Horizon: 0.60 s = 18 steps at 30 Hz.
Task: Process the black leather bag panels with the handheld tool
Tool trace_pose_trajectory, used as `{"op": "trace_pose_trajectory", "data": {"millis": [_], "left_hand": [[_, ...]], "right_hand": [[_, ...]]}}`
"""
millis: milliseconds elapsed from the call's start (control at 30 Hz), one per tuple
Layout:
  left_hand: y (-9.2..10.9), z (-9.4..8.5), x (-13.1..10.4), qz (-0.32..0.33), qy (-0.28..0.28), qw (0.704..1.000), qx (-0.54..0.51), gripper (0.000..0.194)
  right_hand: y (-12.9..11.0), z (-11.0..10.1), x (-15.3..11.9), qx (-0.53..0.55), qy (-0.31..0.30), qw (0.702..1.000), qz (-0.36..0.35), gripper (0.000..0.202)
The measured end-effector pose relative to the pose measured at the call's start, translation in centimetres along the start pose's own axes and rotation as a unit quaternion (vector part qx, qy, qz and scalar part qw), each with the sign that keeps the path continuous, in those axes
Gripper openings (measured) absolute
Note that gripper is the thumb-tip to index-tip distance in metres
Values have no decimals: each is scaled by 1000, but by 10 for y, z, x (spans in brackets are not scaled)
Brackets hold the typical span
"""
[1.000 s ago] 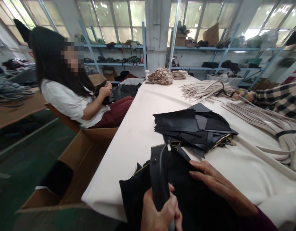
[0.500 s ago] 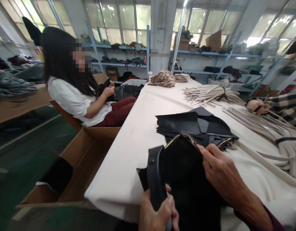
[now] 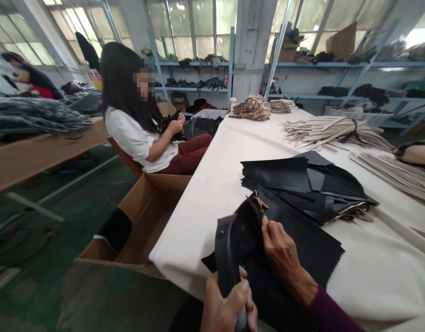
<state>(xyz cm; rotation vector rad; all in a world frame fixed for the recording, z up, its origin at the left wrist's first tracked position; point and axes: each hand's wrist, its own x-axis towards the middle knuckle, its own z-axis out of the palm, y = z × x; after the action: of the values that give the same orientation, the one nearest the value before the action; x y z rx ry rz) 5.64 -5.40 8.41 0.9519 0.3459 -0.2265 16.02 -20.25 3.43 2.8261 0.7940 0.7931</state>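
My left hand (image 3: 228, 299), low in the middle, is closed around a dark curved band (image 3: 226, 253) with a small stud near its top. A grey end shows below the fingers; I cannot make out what it belongs to. My right hand (image 3: 283, 251) pinches the edge of a black leather piece (image 3: 249, 210) just below its gold zipper pull (image 3: 260, 203). That piece bends up beside the band, its lower part dark and hard to trace. Flat black leather sheets (image 3: 312, 235) lie under and right of my right hand.
More black leather pieces (image 3: 274, 174) are piled ahead on the white table (image 3: 195, 221). Bundles of beige strips (image 3: 333, 131) lie farther back. An open cardboard box (image 3: 139, 230) stands left of the table, beside a seated co-worker (image 3: 136, 133). Another person's arm (image 3: 416, 152) shows at right.
My right hand has moved left and down with the zippered edge, folding it toward the band. Flat black leather now shows to its right. The view has turned left.
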Motion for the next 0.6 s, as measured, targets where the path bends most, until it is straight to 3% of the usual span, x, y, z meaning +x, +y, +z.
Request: {"op": "trace_pose_trajectory", "data": {"millis": [167,267,400,600], "left_hand": [[-2,3,0,-9,10,1000,-5,37],[-4,2,2,-12,30,999,-4,39],[-8,4,4,-19,40,999,-3,39],[-7,8,3,-16,42,999,-9,40]], "right_hand": [[14,-11,4,106,-44,993,-19,24],[44,-15,18,120,-88,987,53,23],[75,-9,41,96,-151,978,104,49],[78,0,59,114,-197,965,127,68]]}}
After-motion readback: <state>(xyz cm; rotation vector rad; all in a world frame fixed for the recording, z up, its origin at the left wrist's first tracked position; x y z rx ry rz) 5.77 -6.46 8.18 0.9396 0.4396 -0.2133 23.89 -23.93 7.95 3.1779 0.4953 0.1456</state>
